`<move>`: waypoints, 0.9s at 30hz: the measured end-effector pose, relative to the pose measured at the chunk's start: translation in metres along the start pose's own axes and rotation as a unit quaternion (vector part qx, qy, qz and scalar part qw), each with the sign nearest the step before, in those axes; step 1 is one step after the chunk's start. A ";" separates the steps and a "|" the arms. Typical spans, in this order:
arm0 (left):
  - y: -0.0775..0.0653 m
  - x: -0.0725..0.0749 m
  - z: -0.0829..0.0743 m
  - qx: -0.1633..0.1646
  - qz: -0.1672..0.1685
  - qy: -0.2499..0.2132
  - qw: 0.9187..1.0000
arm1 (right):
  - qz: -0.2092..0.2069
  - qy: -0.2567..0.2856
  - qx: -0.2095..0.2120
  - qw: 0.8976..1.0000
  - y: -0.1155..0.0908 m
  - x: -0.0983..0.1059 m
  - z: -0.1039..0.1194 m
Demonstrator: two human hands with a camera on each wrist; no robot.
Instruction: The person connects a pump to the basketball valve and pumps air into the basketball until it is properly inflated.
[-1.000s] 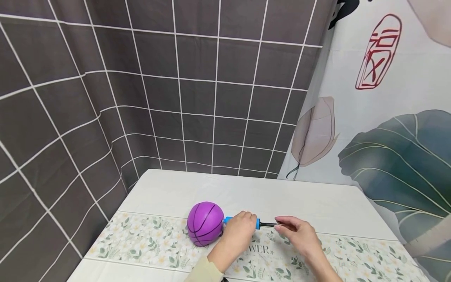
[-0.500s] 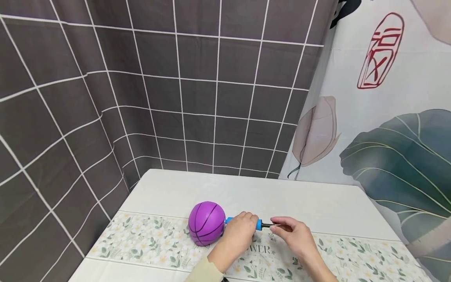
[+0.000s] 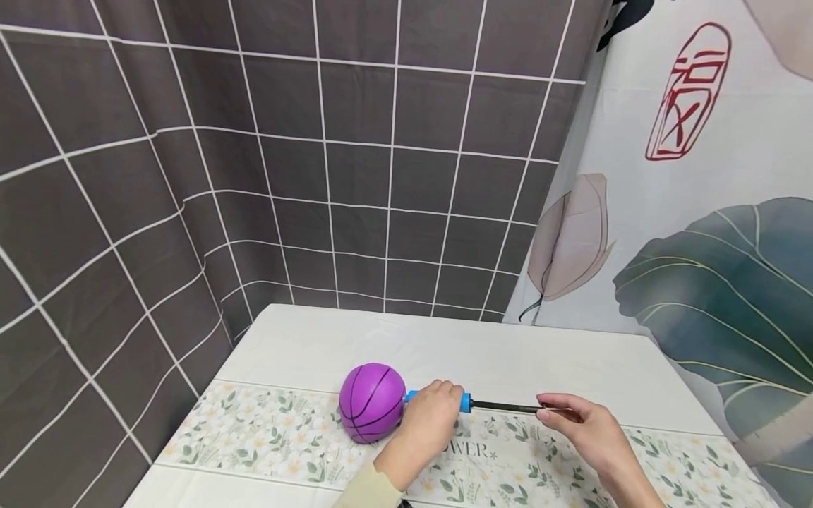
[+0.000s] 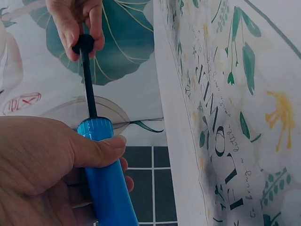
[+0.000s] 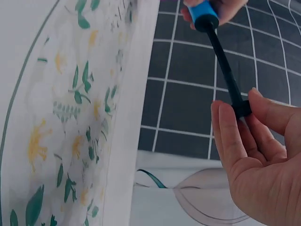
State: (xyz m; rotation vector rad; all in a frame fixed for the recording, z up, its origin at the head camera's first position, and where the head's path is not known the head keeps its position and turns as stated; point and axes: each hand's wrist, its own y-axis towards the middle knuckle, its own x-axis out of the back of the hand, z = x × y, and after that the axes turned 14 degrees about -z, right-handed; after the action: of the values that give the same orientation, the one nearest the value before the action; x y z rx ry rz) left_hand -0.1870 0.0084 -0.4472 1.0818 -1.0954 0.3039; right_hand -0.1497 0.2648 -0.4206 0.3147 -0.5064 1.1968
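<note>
Flowered table [image 3: 254, 430], lower frame: right hand [image 3: 587, 434], fingers pinching the knob [image 5: 242, 108], has just drawn the rod [image 3: 504, 406] out, left hand [image 3: 430, 420] gripping the pump [image 4: 113, 195], seemingly primed.

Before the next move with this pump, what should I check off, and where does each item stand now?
1. Does the left hand grip the pump? ok, around its blue body.
2. Does the right hand pinch the knob? ok.
3. Is the rod drawn out? ok, a long stretch shows.
4. Is the ball held by a hand? not ok, neither hand grips it.
5. Is the pump fixed in the ball? cannot tell, the joint is too small.
</note>
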 end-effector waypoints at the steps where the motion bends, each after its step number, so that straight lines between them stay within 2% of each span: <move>1: 0.000 0.000 0.000 0.000 -0.001 0.001 1.000 | -0.001 0.001 0.000 1.000 0.000 0.001 0.000; 8: 0.001 0.001 -0.001 0.001 0.013 -0.001 1.000 | -0.014 0.009 0.004 1.000 0.001 -0.008 0.002; 15: 0.001 0.000 -0.003 -0.006 0.015 0.009 1.000 | -0.030 0.004 0.039 0.999 -0.004 -0.040 0.011; 22: 0.001 0.001 -0.003 -0.009 0.013 0.017 1.000 | -0.036 0.025 0.069 0.997 -0.009 -0.076 0.021; 27: 0.001 0.003 -0.002 -0.004 0.011 0.003 1.000 | -0.037 0.024 0.076 0.996 -0.010 -0.082 0.025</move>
State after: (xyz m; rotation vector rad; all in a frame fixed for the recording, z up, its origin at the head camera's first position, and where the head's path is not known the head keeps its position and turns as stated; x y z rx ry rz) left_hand -0.1857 0.0098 -0.4444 1.0621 -1.1040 0.3207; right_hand -0.1680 0.1833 -0.4421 0.4302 -0.3593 1.1702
